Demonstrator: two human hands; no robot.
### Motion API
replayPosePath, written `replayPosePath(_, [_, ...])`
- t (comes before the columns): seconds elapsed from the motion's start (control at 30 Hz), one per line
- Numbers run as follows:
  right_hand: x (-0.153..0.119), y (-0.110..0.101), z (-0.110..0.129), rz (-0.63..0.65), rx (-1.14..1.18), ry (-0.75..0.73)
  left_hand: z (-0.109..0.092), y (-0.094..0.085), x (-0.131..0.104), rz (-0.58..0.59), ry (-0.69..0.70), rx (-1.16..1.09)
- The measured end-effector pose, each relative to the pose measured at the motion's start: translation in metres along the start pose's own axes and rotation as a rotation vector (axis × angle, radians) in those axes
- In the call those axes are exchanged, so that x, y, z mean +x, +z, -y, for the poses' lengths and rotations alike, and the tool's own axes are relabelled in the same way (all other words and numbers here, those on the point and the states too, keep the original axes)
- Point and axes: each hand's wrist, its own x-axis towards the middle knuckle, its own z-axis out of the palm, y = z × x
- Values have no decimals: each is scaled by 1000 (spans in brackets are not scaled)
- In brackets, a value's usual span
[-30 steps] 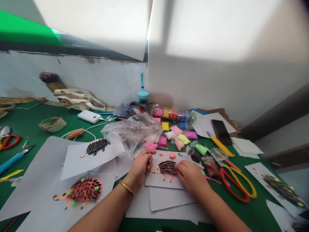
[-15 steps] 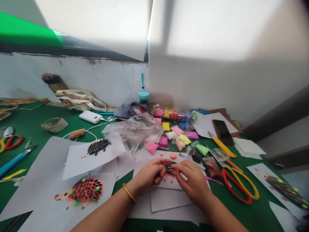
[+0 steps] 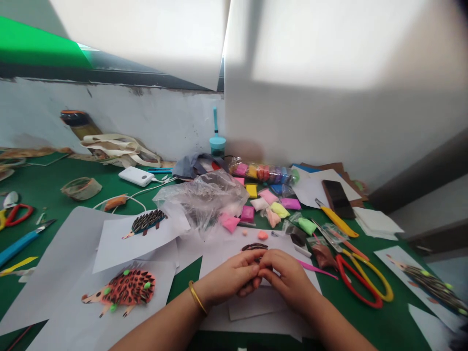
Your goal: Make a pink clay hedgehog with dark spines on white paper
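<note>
My left hand (image 3: 234,275), with a gold bangle at the wrist, is closed over the middle of the white paper. Its fingertips meet those of my right hand (image 3: 287,278), also closed. Whatever is pinched between them is too small to make out. Just beyond my fingers shows the dark striped top of a seed-covered hedgehog (image 3: 255,246); my hands hide the rest. Behind it on the paper (image 3: 215,248) lie a coral clay lump (image 3: 263,235) and a smaller one (image 3: 244,233).
Finished hedgehogs lie left, a pink one (image 3: 133,287) and a dark one (image 3: 148,222), with another (image 3: 427,278) right. Scissors (image 3: 360,278), a yellow cutter (image 3: 338,219) and a phone (image 3: 338,199) lie right. Clay packets (image 3: 247,214) and a plastic bag (image 3: 204,195) sit behind.
My hands have come together, fingertips touching, and now cover more of the hedgehog. My right hand has moved left off the hedgehog, and my left hand has shifted slightly toward me.
</note>
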Motion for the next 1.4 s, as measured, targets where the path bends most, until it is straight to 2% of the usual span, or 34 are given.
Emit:
replayPosePath(0.2, [1,0,3,60,32,108,-2,-1,-2,-19,-16,66])
replayPosePath(0.33, [1,3,3,49,51,74,-4,0,-3,-33,-24,68])
replayPosePath(0.4, [0,2,0,26,43,68,-5,0,-3,-26,-21,49])
replayPosePath(0.47, [0,-2,-5,-47,17,104,-5,-1,-1,-63,-10,26])
replayPosePath(0.53, [0,-9,-13,-169,-29,175,-4,-7,1,-195,39,38])
replayPosePath(0.6, [0,-16,-23,-281,-78,257,-2,-17,4,-395,115,135])
replayPosePath(0.7, [2,-24,-36,-263,-158,341,1,-35,6,-656,202,471])
replayPosePath(0.77, [3,-24,-39,-199,-223,372,3,-45,6,-722,222,681])
replayPosePath(0.9, [4,-20,-37,-119,-344,418,5,-52,3,-718,96,919])
replayPosePath(1.03, [3,-20,-37,-105,-407,435,8,-51,3,-671,-28,1097])
replayPosePath(1.23, [3,-20,-36,-74,-466,473,10,-51,3,-648,-25,1184])
replayPosePath(1.4, [6,-15,-31,-72,-490,432,9,-50,2,-620,-34,1239])
